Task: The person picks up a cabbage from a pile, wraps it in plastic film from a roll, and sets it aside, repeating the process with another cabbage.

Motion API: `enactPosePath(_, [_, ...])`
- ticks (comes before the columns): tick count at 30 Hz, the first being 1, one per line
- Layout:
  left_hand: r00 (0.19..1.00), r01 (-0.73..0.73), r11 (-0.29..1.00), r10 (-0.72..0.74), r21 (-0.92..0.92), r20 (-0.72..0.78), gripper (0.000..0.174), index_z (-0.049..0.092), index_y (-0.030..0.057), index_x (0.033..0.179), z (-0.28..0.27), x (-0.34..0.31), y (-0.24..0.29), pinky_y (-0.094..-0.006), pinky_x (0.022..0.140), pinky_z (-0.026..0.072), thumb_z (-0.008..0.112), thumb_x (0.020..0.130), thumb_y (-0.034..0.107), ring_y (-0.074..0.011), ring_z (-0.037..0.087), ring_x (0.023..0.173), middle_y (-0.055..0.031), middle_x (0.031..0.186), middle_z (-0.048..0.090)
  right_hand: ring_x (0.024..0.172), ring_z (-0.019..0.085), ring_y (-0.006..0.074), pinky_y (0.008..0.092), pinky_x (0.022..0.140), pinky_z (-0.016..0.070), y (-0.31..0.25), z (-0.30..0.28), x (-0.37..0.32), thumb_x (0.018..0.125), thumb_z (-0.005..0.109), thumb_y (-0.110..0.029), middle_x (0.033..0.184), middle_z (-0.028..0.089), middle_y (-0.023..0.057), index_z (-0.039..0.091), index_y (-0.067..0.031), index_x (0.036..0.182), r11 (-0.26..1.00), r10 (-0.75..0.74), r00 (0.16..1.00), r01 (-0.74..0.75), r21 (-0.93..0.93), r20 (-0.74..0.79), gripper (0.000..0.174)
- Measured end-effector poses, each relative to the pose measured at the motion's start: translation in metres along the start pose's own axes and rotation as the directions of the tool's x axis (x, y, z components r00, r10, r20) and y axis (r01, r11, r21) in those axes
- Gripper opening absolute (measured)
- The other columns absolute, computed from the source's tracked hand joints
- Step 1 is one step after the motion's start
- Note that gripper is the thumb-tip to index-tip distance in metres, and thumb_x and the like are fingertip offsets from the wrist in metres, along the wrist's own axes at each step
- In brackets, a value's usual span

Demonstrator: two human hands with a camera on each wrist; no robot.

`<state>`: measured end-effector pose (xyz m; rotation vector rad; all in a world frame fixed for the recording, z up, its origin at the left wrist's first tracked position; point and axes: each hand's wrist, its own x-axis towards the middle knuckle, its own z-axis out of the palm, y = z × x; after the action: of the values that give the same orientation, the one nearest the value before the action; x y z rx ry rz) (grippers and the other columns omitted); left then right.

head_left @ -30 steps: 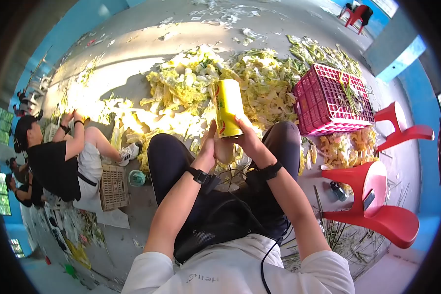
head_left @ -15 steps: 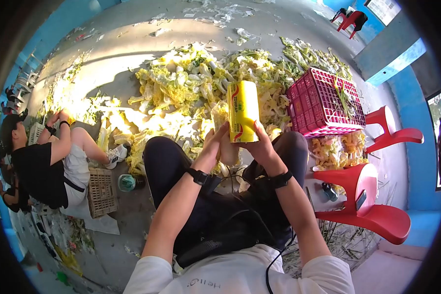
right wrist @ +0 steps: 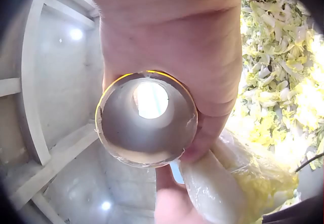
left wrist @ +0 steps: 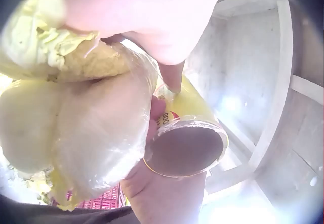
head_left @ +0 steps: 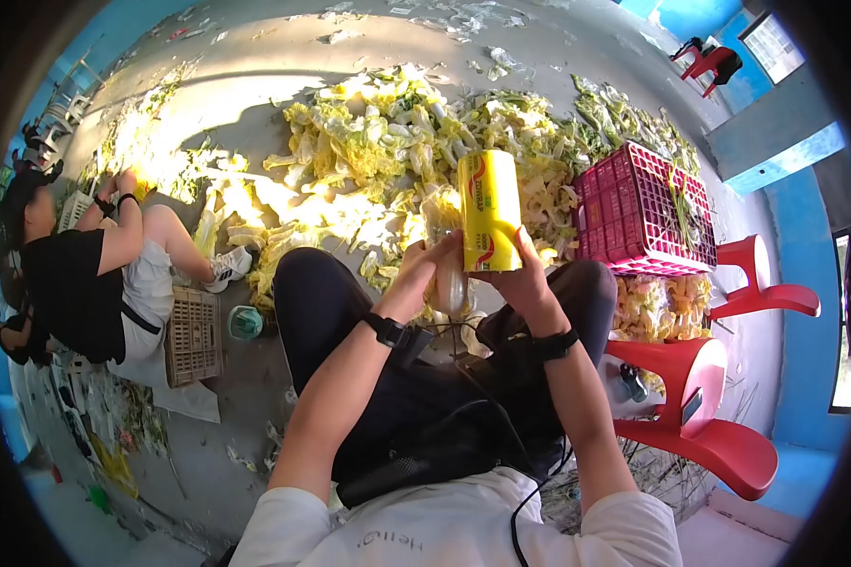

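A yellow printed roll of wrap (head_left: 491, 210) stands nearly upright above the lap, its hollow core facing the wrist views. The right hand (head_left: 532, 288) grips its lower end, fingers curled round it. Beside the roll, the left hand (head_left: 414, 281) holds a cabbage (head_left: 447, 281), which shows clear film over its pale base in the left wrist view (left wrist: 101, 133). A left fingertip reaches the roll's side. In the right wrist view the roll's open end (right wrist: 147, 120) lies under the right palm, with the wrapped cabbage (right wrist: 217, 188) next to it.
Loose cabbage leaves (head_left: 369, 132) cover the floor ahead. A pink crate (head_left: 633, 213) and red chairs (head_left: 690, 378) stand at the right. Another person (head_left: 76, 265) sits at the left near a beige crate (head_left: 194, 335). A cable (head_left: 501, 416) crosses the lap.
The roll and both hands have shifted right in the head view, and more of the roll's printed label shows. Both hands keep their holds.
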<state>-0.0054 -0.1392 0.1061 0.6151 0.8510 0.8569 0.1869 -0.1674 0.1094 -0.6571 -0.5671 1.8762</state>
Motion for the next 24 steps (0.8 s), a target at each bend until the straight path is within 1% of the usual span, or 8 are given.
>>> enactPosePath(3, [0.997,0.072,0.997,-0.071,-0.032,0.029,0.051,0.06,-0.0036,0.121,-0.008,0.006,-0.005,-0.0343,0.068,0.0596,0.073,0.09,0.034,-0.0208,0.071,0.082,-0.0127,0.104,0.071,0.129,0.052,0.0291,0.0527,0.102,0.046,-0.003,0.002,-0.001,0.099,0.045,-0.053,0.143,0.049,0.0118,0.035,-0.0087,0.15,1.0,-0.011,1.0,0.011,-0.024,0.008,0.068])
enactPosePath(7, [0.991,0.104,0.994,-0.102,-0.022,0.091,0.047,0.061,-0.0008,0.123,-0.01,0.005,0.001,-0.0342,0.074,0.0592,0.072,0.091,0.032,-0.0204,0.071,0.089,-0.0123,0.107,0.07,0.126,0.055,0.0289,0.0469,0.103,0.0461,-0.005,0.007,-0.006,0.098,0.05,-0.051,0.142,0.051,0.0142,0.035,-0.0059,0.149,0.981,-0.078,0.997,0.077,-0.179,0.002,0.07])
enactPosePath(10, [0.998,0.058,0.997,-0.057,-0.057,0.031,0.042,0.064,-0.001,0.119,-0.011,0.016,-0.011,-0.031,0.073,0.0572,0.071,0.091,0.029,-0.0169,0.07,0.085,-0.0094,0.103,0.071,0.123,0.057,0.0231,0.0408,0.099,0.0498,-0.003,0.0,-0.007,0.098,0.055,-0.042,0.138,0.053,0.0105,0.037,-0.0062,0.147,0.984,-0.098,0.993,0.087,-0.157,-0.065,0.063])
enactPosePath(13, [0.996,0.086,0.995,-0.085,-0.048,0.013,0.046,0.061,0.0005,0.124,-0.011,0.013,-0.006,-0.0349,0.08,0.058,0.069,0.092,0.033,-0.02,0.07,0.093,-0.011,0.111,0.07,0.119,0.058,0.0197,0.0373,0.096,0.0516,-0.007,-0.001,-0.01,0.097,0.06,-0.033,0.133,0.056,0.0077,0.04,-0.0065,0.143,0.972,-0.152,0.972,0.114,-0.207,-0.177,0.057])
enactPosePath(18, [0.998,0.013,0.999,-0.015,-0.032,-0.06,0.048,0.061,0.0008,0.124,-0.011,0.009,0.006,-0.0361,0.085,0.0566,0.069,0.091,0.035,-0.0217,0.069,0.097,-0.011,0.113,0.07,0.11,0.061,0.015,0.0332,0.092,0.0521,-0.014,0.009,-0.01,0.093,0.07,-0.024,0.122,0.061,0.0055,0.046,-0.0056,0.137,0.902,-0.29,0.919,0.17,-0.397,-0.265,0.053])
enactPosePath(20, [0.999,-0.014,0.998,0.011,-0.057,-0.044,0.046,0.061,0.003,0.124,-0.012,0.011,0.003,-0.037,0.085,0.0562,0.068,0.091,0.035,-0.0218,0.068,0.099,-0.0093,0.111,0.069,0.11,0.061,0.0151,0.0337,0.091,0.0524,-0.011,0.012,-0.007,0.093,0.07,-0.025,0.123,0.061,0.0056,0.047,-0.0065,0.137,0.908,-0.268,0.92,0.142,-0.394,-0.286,0.053])
enactPosePath(22, [0.995,-0.042,0.99,0.03,-0.131,-0.097,0.046,0.059,0.0004,0.122,-0.015,0.015,-0.004,-0.0363,0.082,0.0572,0.07,0.091,0.033,-0.0212,0.068,0.093,-0.0099,0.107,0.068,0.109,0.062,0.0154,0.0343,0.089,0.0528,-0.005,0.005,-0.002,0.094,0.068,-0.027,0.123,0.061,0.006,0.047,-0.0076,0.137,0.917,-0.225,0.916,0.084,-0.389,-0.331,0.051])
enactPosePath(24, [0.98,-0.108,0.977,0.073,-0.186,-0.185,0.044,0.058,-0.0003,0.121,-0.015,0.014,-0.004,-0.0373,0.079,0.0574,0.069,0.091,0.03,-0.0205,0.068,0.088,-0.0092,0.105,0.066,0.108,0.062,0.0155,0.034,0.088,0.0528,-0.008,0.006,0.001,0.096,0.066,-0.029,0.122,0.061,0.0064,0.046,-0.0071,0.137,0.873,-0.269,0.907,0.089,-0.479,-0.323,0.051])
